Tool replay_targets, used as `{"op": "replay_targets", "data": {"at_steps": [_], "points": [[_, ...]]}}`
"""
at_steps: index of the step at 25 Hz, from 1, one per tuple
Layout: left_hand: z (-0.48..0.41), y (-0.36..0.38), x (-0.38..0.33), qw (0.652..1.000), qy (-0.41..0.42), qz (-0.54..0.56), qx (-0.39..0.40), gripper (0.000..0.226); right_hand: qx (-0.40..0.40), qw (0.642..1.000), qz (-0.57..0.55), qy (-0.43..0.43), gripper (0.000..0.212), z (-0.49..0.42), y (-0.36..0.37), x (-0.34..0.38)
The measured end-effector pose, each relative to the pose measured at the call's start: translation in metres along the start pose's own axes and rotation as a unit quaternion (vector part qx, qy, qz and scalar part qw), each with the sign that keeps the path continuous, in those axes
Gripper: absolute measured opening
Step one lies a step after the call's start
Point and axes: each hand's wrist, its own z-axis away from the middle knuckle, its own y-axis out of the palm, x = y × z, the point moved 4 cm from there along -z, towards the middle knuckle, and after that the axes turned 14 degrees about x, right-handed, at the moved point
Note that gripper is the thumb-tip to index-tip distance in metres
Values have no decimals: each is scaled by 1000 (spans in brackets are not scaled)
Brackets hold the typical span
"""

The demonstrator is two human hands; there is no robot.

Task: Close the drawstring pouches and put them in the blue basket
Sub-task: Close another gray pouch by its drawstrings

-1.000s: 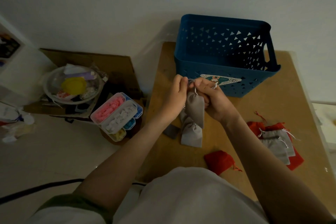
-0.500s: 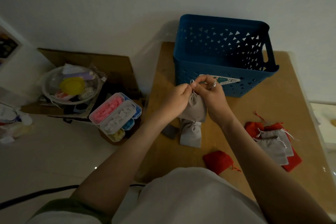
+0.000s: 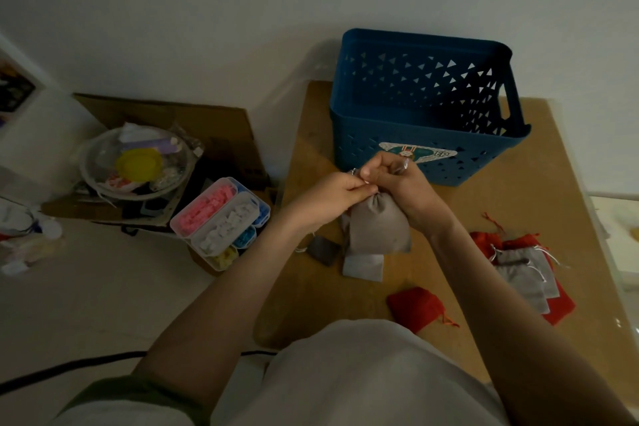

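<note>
My left hand (image 3: 332, 197) and right hand (image 3: 404, 190) both pinch the gathered neck of the grey pouch (image 3: 378, 228), fingers curled tight. It hangs neck-up, long axis running back toward me. The blue basket (image 3: 345, 121) is just beyond my knuckles, right hand nearer. I judge the drop needs a lift over the front rim; open room above.

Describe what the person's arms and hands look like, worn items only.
Both forearms are bare, with no watch or bracelet visible. The left hand is ungloved; the right hand has what looks like a silvery ring. A dark green short sleeve covers the left upper arm.
</note>
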Motion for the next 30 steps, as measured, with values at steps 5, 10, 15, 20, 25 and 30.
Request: {"op": "replay_targets", "data": {"at_steps": [5, 10, 15, 20, 25, 30], "points": [[-1, -2, -6, 993, -59, -101, -14, 31, -10, 995, 98, -12, 12, 3, 1, 3], [-2, -9, -10, 946, -68, -274, -159, 24, -59, 969, 241, 18, 7, 0, 0, 3], [1, -9, -9, 953, 47, -209, -216, 15, -77, 969, 234, -20, 6, 0, -4, 10], [2, -12, -10, 972, 113, -93, -183, 15, -100, 974, 188, -79, 15, 1, -1, 16], [-6, -11, -4, 984, 105, 33, -139, 10, -100, 982, 135, -84, 14, -1, 2, 22], [-6, -13, 1, 944, 75, 237, -219, 13, -129, 964, 211, -103, 21, 3, 4, 24]]}}
